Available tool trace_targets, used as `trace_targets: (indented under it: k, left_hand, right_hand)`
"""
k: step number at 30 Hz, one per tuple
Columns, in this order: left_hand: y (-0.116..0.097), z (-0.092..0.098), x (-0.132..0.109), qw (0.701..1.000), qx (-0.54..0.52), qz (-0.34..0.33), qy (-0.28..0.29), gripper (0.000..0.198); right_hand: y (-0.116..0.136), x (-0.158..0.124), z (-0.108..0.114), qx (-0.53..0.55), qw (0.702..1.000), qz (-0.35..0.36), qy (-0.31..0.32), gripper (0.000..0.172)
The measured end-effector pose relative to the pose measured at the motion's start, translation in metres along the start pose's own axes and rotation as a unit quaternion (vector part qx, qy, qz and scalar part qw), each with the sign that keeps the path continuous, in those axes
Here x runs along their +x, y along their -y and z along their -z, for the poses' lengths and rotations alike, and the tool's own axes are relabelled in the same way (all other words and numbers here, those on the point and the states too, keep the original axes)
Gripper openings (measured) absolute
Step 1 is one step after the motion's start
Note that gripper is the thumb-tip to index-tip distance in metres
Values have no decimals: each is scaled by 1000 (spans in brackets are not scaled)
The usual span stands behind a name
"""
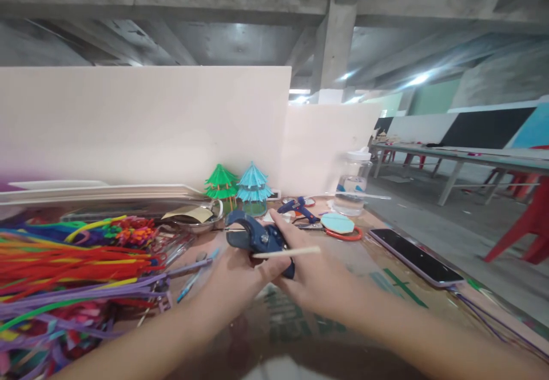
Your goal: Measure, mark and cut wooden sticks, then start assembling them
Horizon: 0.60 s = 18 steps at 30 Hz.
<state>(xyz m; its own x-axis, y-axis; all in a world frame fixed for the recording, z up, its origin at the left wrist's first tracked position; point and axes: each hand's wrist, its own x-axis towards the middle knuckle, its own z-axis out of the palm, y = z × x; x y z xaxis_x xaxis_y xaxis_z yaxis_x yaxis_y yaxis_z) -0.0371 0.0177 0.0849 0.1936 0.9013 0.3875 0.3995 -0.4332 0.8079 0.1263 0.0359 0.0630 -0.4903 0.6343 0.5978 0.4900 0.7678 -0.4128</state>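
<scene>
My left hand is closed around a thin wooden stick that points to the right. My right hand grips a blue cutter tool, its dark jaw raised just left of the stick. Both hands meet above the table's middle. Behind them stand two small craft trees, a green paper tree and a light blue paper tree.
A heap of coloured pipe cleaners fills the left. A metal bowl, red-handled scissors under a blue disc, a glue gun, a clear jar and a phone lie around. White partition boards stand behind.
</scene>
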Motion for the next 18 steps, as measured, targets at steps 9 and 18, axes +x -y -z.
trace_targets:
  k: [9,18]
  left_hand:
    - [-10,22,-4,996,68,-55,-24,37]
    - [-20,37,-3,994,91,-40,-51,43]
  right_hand:
    - [-36,27,20,71,990,-63,-101,37]
    - [-20,17,23,-3,995,-1,-101,42]
